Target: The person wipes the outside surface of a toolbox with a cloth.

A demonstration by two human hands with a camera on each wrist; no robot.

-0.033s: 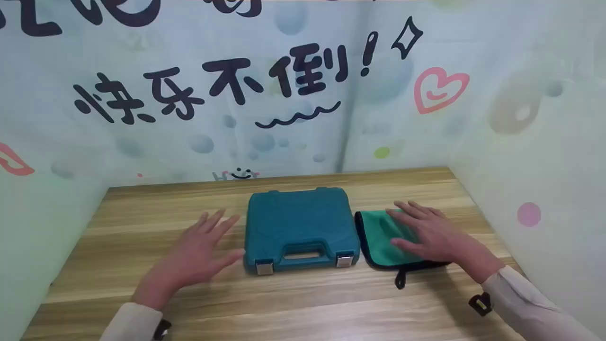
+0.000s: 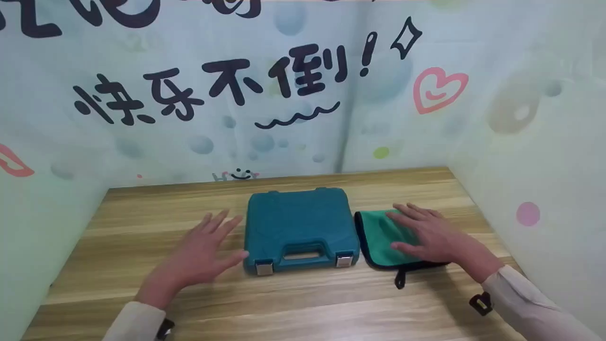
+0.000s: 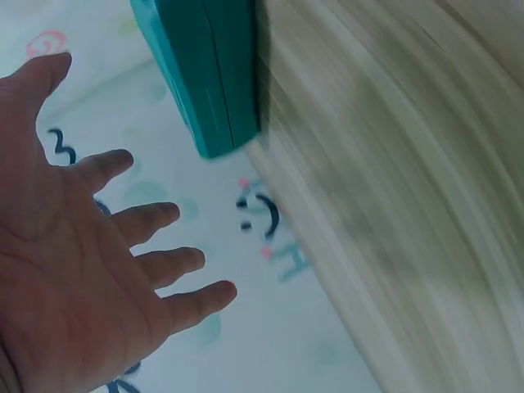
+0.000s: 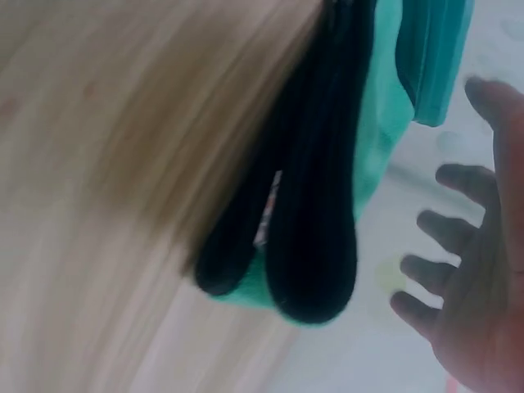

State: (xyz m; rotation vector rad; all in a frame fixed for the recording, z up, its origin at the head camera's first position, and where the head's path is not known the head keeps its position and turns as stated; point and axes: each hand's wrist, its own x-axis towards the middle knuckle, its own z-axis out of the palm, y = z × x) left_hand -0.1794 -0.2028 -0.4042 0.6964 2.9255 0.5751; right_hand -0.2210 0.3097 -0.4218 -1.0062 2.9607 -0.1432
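A closed teal plastic carrying case (image 2: 300, 218) lies flat on the table, its handle and two silver latches facing the near side. Beside its left edge hovers my left hand (image 2: 196, 258), fingers spread and straight; in the left wrist view the palm (image 3: 82, 254) holds nothing. To the right of the case lies a folded green cloth (image 2: 376, 237) with black edging and a small black loop. Over that cloth is my right hand (image 2: 428, 234), fingers extended. The right wrist view shows a gap between the hand (image 4: 483, 270) and the cloth's thick folded edge (image 4: 315, 221).
The wood-grain table (image 2: 293, 308) is bounded by a printed back wall (image 2: 303, 142) and pale side walls (image 2: 535, 166). Case and cloth lie side by side, nearly touching. Black bands with small devices (image 2: 481, 303) are on both wrists.
My left hand has shifted slightly to the right, its thumb now closer to the case. The right hand, case and cloth look the same.
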